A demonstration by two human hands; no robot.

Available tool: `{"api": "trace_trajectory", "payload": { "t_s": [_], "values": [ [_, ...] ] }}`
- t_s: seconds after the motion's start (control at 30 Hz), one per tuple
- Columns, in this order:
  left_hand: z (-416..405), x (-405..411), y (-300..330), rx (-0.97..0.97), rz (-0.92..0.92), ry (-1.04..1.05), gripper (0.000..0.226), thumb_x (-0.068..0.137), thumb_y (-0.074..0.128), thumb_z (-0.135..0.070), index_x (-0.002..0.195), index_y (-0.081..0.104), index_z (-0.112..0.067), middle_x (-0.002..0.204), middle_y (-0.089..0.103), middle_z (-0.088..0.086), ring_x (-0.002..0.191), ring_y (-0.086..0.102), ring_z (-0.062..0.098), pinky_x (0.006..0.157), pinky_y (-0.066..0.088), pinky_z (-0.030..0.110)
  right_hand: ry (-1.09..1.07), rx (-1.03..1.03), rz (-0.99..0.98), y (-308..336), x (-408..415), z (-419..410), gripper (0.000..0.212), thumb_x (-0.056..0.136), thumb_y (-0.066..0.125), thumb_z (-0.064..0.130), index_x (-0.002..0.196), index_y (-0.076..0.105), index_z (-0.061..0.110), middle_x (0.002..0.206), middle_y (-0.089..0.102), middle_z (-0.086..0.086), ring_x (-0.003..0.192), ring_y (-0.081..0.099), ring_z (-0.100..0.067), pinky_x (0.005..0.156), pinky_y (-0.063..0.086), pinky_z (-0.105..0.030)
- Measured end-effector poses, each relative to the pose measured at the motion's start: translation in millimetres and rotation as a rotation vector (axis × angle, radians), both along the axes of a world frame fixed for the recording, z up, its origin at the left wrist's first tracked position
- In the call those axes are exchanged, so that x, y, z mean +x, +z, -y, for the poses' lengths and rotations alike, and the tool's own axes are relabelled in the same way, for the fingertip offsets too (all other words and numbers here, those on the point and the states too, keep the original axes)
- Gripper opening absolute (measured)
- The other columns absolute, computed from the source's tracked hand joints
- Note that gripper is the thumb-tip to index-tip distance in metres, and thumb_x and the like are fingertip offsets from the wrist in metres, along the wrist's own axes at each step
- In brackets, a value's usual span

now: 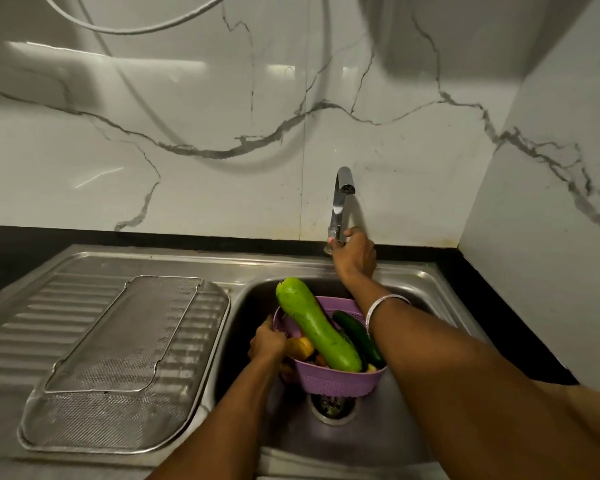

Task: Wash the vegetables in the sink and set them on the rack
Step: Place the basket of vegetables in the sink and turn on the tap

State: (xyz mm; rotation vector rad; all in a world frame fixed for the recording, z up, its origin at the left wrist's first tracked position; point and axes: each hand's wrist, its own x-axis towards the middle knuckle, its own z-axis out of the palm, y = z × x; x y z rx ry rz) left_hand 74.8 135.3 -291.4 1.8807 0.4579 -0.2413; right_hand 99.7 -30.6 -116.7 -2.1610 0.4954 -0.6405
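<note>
A purple plastic basket point(329, 381) sits in the steel sink point(413, 282), over the drain. A long light-green gourd point(314, 323) lies across it, sticking out past the far rim. Beside the gourd lies a dark green cucumber point(355, 332). Yellow and orange pieces point(300, 346) show at the basket's left side. My left hand point(267, 341) grips the basket's left rim. My right hand point(354, 256) is curled round the handle at the base of the chrome tap point(342, 199). No water is seen running.
A steel mesh rack point(118, 358) lies on the ribbed drainboard left of the sink. The drain point(333, 405) shows just below the basket. Marble-patterned wall tiles stand behind, and a side wall closes in on the right. A white hose hangs across the top.
</note>
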Motion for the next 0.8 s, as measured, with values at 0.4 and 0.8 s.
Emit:
{"api": "trace_trajectory", "payload": {
  "t_s": [0.4, 0.8],
  "values": [
    [4, -4, 8, -0.120, 0.024, 0.013, 0.058, 0.067, 0.050, -0.037, 0.120, 0.056, -0.060, 0.109, 0.074, 0.004, 0.095, 0.070, 0.034, 0.084, 0.059, 0.053, 0.033, -0.316, -0.051, -24, 13, 1, 0.030, 0.099, 0.062, 0.026, 0.122, 0.064, 0.006, 0.121, 0.064, -0.018, 0.113, 0.062, -0.036, 0.091, 0.050, -0.044],
    [5, -3, 7, -0.102, 0.034, -0.003, 0.061, 0.068, 0.046, -0.033, 0.124, 0.060, -0.051, 0.110, 0.073, 0.004, 0.097, 0.071, 0.034, 0.085, 0.059, 0.053, 0.134, -0.233, -0.064, -9, 12, 18, 0.028, 0.096, 0.067, 0.036, 0.123, 0.072, 0.029, 0.118, 0.072, -0.007, 0.110, 0.066, -0.028, 0.084, 0.049, -0.036]
  ]
}}
